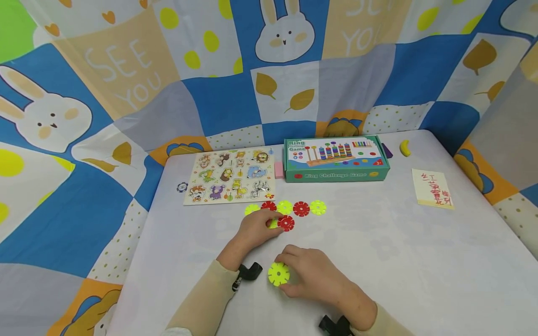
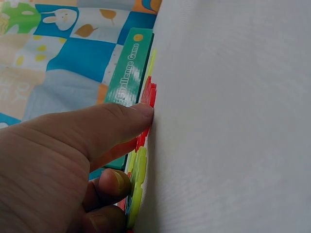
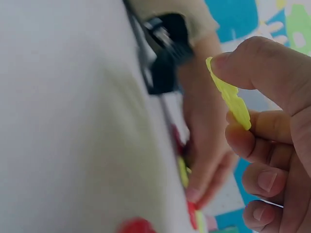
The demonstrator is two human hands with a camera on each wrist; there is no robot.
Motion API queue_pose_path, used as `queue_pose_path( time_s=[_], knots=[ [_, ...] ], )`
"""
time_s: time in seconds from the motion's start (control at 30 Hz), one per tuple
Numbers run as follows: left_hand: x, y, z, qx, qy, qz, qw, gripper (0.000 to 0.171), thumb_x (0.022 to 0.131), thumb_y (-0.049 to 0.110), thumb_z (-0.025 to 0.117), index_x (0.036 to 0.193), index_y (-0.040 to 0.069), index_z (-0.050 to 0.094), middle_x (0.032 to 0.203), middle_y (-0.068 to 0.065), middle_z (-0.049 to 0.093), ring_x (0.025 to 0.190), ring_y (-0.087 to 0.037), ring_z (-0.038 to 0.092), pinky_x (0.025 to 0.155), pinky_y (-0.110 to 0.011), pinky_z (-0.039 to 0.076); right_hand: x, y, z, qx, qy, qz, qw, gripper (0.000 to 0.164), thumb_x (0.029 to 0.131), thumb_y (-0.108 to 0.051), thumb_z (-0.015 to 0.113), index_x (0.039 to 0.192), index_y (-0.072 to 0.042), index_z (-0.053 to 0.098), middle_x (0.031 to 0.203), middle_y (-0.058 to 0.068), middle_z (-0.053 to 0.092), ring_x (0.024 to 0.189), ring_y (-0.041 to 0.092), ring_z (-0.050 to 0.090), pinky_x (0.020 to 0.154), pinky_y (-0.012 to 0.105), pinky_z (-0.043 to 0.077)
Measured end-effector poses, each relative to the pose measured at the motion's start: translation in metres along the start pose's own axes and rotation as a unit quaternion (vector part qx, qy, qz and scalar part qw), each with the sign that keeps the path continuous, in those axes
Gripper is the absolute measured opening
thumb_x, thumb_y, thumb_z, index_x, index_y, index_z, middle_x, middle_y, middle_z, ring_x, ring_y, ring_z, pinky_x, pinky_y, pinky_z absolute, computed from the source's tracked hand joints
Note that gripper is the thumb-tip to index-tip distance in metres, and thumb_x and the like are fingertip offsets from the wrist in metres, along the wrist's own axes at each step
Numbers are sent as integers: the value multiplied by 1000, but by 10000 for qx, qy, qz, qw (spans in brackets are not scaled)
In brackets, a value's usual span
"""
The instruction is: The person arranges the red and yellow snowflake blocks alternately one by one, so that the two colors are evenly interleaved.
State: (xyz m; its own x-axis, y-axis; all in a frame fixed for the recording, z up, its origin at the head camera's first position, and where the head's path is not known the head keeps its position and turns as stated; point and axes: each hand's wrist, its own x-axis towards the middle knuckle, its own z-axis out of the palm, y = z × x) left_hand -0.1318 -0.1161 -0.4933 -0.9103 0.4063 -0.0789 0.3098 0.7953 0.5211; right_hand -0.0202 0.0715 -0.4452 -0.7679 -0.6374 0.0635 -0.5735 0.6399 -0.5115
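Note:
My right hand pinches a yellow slotted plastic disc between thumb and fingers, held near the front of the table. In the right wrist view the disc is seen almost edge-on. Further forward, my left hand holds a red slotted disc by its rim, with the thumb on the near side. A yellow disc lies beside that red one, partly covered by the fingers. Behind them runs a row of alternating yellow and red discs, including a red disc and a yellow disc.
An animal picture board lies at the back left. A green Ring Challenge Game box stands to its right. Further right are a toy banana and a paper note. A patterned cloth hangs behind the white table.

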Motion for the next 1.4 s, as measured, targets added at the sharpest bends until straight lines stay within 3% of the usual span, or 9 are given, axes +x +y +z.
queue_pose_path(
  time_s=[0.3,0.53,0.83,1.07,1.4],
  knots=[
    [0,0,3,42,7,3,10000,43,81,47,69,120,31,65,118,9,62,110,-15,54,91,-43,43,4,20,-31,-538,849,497,9937,54,65,-47,82,111,-23,66,103,-14,57,83,1,54,68,23,49],
    [3,0,6,108,-33,94,9999,43,81,49,69,120,32,64,118,10,62,109,-14,54,91,-42,43,9,47,-37,-841,1249,954,9840,53,65,-46,82,109,-21,67,93,-13,53,75,3,51,61,21,47],
    [5,2,5,51,-138,86,9999,43,81,49,68,121,35,63,119,12,60,111,-13,53,93,-42,42,16,82,-29,-755,1175,1481,9791,54,68,-45,81,110,-14,68,94,-5,54,77,10,52,66,27,49],
    [5,4,3,78,-131,97,9998,42,82,47,68,122,33,63,120,11,60,111,-14,53,94,-41,41,20,102,-12,-703,1131,1654,9772,56,71,-47,78,113,-11,68,95,-3,55,74,11,48,65,28,45],
    [0,3,-3,192,-189,51,9996,42,83,47,67,122,31,63,120,10,60,112,-13,53,94,-39,41,24,100,-3,-826,1280,1671,9741,56,70,-48,79,113,-14,69,93,-3,56,69,10,45,58,25,41]
  ],
)
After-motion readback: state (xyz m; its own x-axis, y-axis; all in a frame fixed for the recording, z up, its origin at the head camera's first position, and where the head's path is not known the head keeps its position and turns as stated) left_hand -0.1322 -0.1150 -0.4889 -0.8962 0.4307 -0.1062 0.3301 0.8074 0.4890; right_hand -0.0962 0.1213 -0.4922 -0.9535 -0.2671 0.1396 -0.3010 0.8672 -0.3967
